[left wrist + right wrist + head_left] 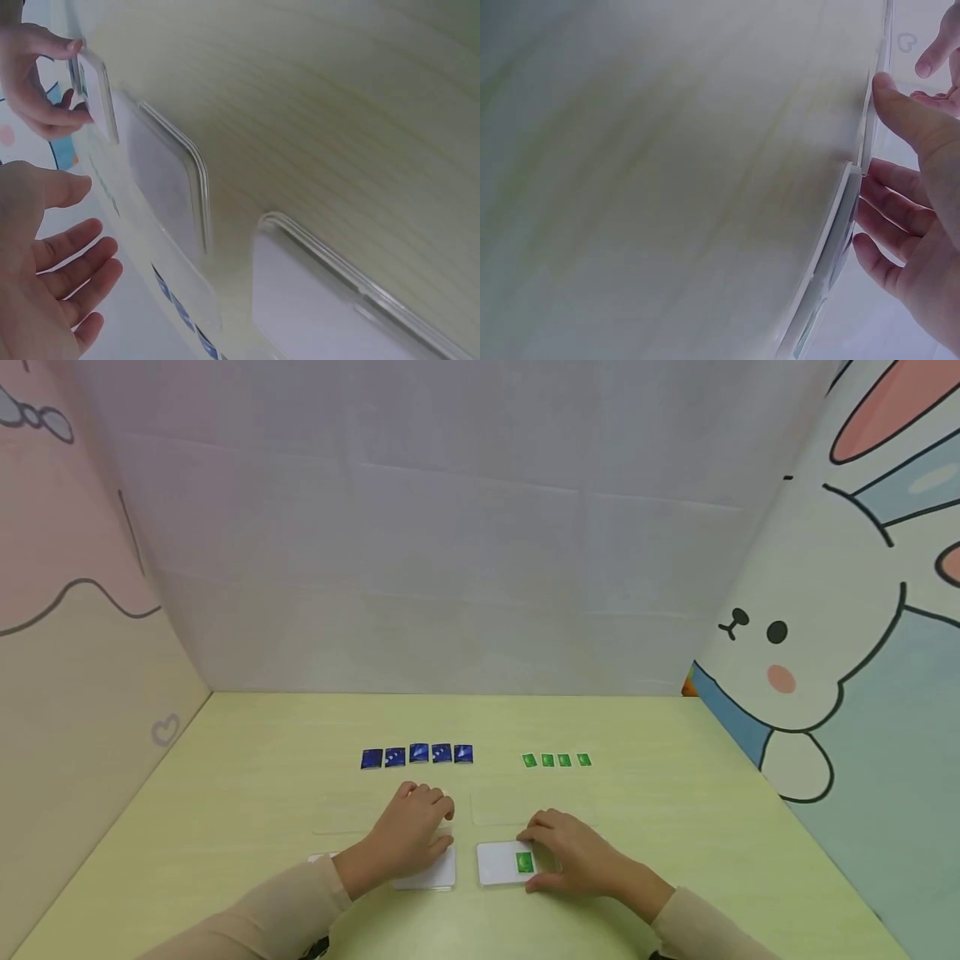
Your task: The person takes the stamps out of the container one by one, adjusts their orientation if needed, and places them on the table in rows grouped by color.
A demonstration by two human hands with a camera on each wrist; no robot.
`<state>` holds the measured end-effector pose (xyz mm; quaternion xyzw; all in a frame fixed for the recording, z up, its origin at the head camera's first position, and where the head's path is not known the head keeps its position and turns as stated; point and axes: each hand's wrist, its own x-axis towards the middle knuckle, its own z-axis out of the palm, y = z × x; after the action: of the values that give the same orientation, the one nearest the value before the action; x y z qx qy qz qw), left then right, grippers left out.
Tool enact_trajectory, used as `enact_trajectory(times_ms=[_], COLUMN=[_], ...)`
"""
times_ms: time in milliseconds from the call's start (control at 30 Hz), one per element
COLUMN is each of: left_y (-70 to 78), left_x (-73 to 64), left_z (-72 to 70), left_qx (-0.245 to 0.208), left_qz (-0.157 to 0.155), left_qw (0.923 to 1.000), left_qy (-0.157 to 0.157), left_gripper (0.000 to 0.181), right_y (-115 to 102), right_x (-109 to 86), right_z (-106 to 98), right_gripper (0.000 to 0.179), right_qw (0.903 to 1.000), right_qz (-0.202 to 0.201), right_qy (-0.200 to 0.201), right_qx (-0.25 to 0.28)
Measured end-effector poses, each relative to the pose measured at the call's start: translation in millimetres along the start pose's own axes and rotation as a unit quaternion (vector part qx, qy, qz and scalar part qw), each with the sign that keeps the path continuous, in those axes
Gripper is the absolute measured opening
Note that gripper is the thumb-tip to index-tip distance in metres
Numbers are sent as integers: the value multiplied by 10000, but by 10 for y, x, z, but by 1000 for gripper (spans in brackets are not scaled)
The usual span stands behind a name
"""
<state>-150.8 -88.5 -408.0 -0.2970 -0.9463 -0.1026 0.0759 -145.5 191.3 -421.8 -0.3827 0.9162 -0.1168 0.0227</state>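
My right hand (573, 860) grips a flat clear case with a white face (497, 864) by its long edges, thumb on the near edge and fingers on the far one. A small green square (524, 862) lies at that case's right end, beside the palm. My left hand (405, 831) is held over another white-faced flat case (435, 872), apart from it, fingers loosely bent and holding nothing. In the left wrist view, two white-faced clear cases, one nearer (315, 300) and one farther (161, 165), lie below the left hand (56, 277).
Farther back on the pale wood-grain table (637, 735) stands a row of several dark blue squares (418, 753). Several small green squares (547, 761) lie to their right. Faint clear plastic pieces (532, 806) lie between the rows and the hands. Printed cloth walls enclose the table.
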Motion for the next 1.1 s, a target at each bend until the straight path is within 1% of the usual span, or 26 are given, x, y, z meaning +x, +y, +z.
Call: enact_trajectory(times_ms=[100, 167, 367, 567, 667, 867, 1033, 1100], left_y=[68, 118, 312, 418, 464, 575, 662, 698], left_x=[22, 42, 124, 203, 233, 275, 311, 323], left_z=[18, 29, 39, 133, 171, 212, 255, 282], left_qx=[63, 85, 126, 224, 245, 311, 278, 337], left_qz=[123, 177, 267, 467, 527, 582, 490, 449], left_qw=[9999, 9998, 9983, 9975, 9969, 9957, 9954, 9955], left_qy=[-21, -93, -494, -478, -534, -647, -780, -767], left_gripper=[20, 20, 22, 23, 24, 28, 34, 36], right_y=[-5, -3, 5, 4, 1, 6, 25, 26], right_x=[4, 5, -5, -9, -12, -22, -24, -30], right_z=[-3, -6, -7, -17, -21, -25, -26, -28], right_gripper=[54, 54, 53, 54, 54, 54, 52, 52], right_qw=[10000, 10000, 9995, 9997, 9997, 9995, 9995, 9995], right_qz=[5, -23, -260, -196, -203, -246, -221, -162], right_qy=[-3, 21, 177, 112, 117, 190, 157, 110], right_qx=[-1, -5, 4, -1, 1, 36, 176, 237])
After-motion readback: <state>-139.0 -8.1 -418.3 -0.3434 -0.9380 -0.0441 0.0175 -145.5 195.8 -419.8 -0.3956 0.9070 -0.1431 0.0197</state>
